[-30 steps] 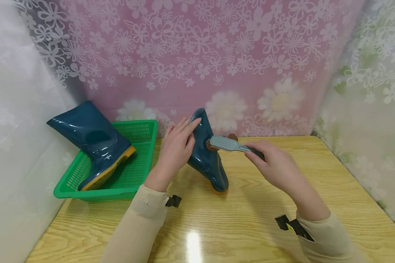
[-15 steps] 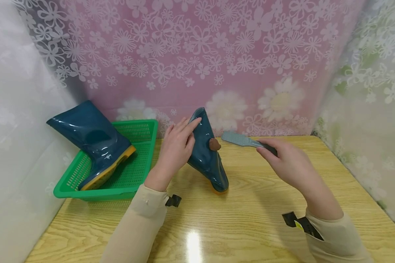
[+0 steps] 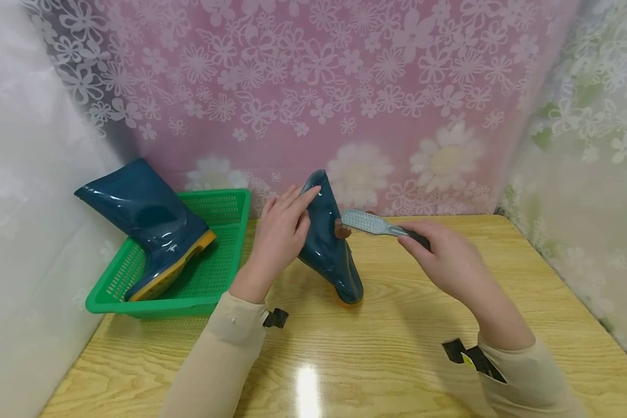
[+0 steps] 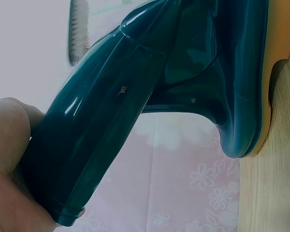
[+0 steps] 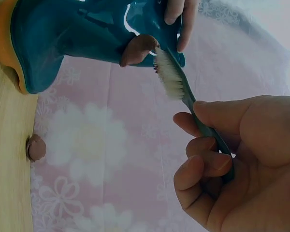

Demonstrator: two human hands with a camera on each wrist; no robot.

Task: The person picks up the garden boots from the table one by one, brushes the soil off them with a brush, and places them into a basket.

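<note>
A dark blue rubber boot (image 3: 325,255) with a yellow sole stands tilted on the wooden table. My left hand (image 3: 282,232) grips its upper shaft, as the left wrist view shows with the hand (image 4: 12,159) wrapped about the top end. A brown lump (image 5: 137,50) sticks to the side of the shaft. My right hand (image 3: 441,258) holds a scrub brush (image 3: 368,222) by its dark handle, fingers curled round it. In the right wrist view the white bristles (image 5: 169,77) meet the edge of the lump. A small tan speck (image 4: 122,90) marks the boot in the left wrist view.
On the left, a green plastic basket (image 3: 245,215) carries a second blue boot (image 3: 154,212), leaning over its rim. Another brown lump (image 5: 37,148) lies at the table's far edge. Floral curtains (image 3: 376,133) close off the back and sides of the table (image 3: 397,348).
The brush pulled away from the boot to the right, uncovering the brown lump, then came back left to it. My left hand and the boot stayed put.
</note>
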